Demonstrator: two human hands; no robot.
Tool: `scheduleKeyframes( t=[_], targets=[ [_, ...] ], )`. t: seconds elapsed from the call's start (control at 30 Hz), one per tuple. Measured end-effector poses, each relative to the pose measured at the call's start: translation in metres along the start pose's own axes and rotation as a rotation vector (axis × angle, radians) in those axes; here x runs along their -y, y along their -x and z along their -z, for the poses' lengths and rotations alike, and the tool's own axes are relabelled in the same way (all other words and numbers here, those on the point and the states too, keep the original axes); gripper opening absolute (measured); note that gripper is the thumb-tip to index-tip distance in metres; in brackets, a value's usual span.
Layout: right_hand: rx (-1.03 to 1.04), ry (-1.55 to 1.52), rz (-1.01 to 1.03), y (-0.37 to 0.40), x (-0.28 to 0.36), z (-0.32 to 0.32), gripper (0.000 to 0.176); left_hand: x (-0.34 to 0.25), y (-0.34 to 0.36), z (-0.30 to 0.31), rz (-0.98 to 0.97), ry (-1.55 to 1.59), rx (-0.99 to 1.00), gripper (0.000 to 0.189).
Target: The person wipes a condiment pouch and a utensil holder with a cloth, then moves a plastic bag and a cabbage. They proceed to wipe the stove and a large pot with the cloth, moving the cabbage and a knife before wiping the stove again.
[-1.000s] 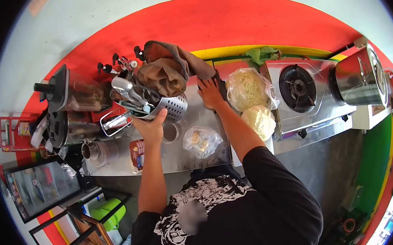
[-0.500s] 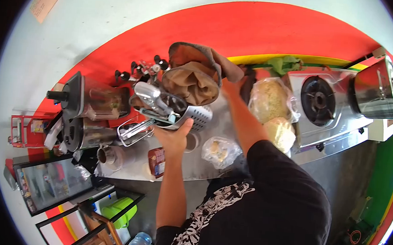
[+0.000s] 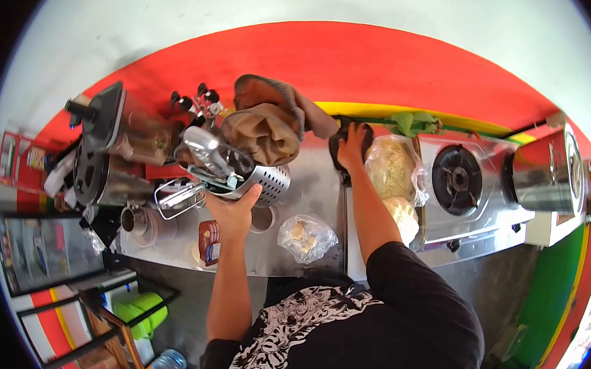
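Observation:
My left hand is closed around a perforated metal utensil holder, which is tilted and packed with metal utensils. A brown cloth bag with a wide open mouth overlaps the holder's far side; its narrow end points right. Toward the back of the steel counter, my right hand presses down on a dark cloth, fingers curled over it. Just right of that hand lies a clear plastic bag of pale food with green flecks. A smaller knotted plastic bag rests near the front edge.
A gas burner and a large steel pot are at the right. Blender jugs, a metal canister and a dark red packet stand on the left. Green leaves lie along the wall.
The view has shifted, so the scene sits lower and further left. My right hand now shows fully on the dark cloth, which was partly hidden before. My left hand still holds the utensil holder.

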State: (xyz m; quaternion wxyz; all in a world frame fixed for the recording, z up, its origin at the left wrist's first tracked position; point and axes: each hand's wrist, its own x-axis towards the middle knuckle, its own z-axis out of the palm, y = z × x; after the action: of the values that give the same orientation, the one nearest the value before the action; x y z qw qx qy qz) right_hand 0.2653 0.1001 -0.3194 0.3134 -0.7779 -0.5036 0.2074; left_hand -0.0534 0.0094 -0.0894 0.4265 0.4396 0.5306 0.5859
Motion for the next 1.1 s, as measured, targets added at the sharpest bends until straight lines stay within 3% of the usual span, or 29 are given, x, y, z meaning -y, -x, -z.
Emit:
scheduleKeyframes(
  t=[0.2,0.27,0.33,0.4,0.43,0.5,0.67,0.73,0.87,0.97,1.03,1.1],
  targets=[
    [0.073,0.299,-0.252,-0.050,0.024,-0.008,0.079,-0.018,-0.004,0.016,-0.112,0.069,0.080,0.119],
    [0.082,0.305,-0.220,-0.034,0.049,-0.014,0.082,-0.015,-0.009,0.025,-0.196,0.036,0.078,0.100],
    [0.063,0.370,-0.211,-0.015,0.070,-0.024,0.076,-0.015,-0.010,0.028,-0.165,0.034,0.107,0.099],
    [0.275,0.523,0.059,0.018,0.092,-0.006,0.068,-0.010,-0.011,0.027,-0.140,0.052,0.012,0.097],
    [0.266,0.525,0.050,0.032,0.090,-0.004,0.068,-0.003,-0.015,0.031,-0.136,0.051,0.043,0.095],
    [0.396,0.449,0.344,0.059,0.080,-0.007,0.062,0.011,-0.020,0.038,-0.119,0.025,0.091,0.095],
    [0.171,0.335,0.184,0.061,0.038,-0.011,0.066,0.014,-0.024,0.033,-0.087,0.032,0.139,0.093],
    [-0.140,0.254,-0.030,0.034,0.020,-0.016,0.070,0.016,-0.023,0.031,-0.089,0.027,0.128,0.093],
    [-0.148,0.215,-0.173,-0.020,0.019,-0.005,0.071,0.016,-0.023,0.038,-0.062,-0.002,0.201,0.099],
    [-0.075,0.317,-0.159,-0.023,0.024,-0.010,0.074,0.021,-0.016,0.039,-0.109,0.055,0.172,0.099],
    [0.134,0.410,0.012,-0.011,0.029,-0.005,0.072,0.020,-0.012,0.033,-0.107,0.076,0.154,0.100],
    [0.214,0.452,0.104,0.010,0.045,0.005,0.067,0.023,-0.008,0.029,-0.075,0.093,0.101,0.098]
  ],
)
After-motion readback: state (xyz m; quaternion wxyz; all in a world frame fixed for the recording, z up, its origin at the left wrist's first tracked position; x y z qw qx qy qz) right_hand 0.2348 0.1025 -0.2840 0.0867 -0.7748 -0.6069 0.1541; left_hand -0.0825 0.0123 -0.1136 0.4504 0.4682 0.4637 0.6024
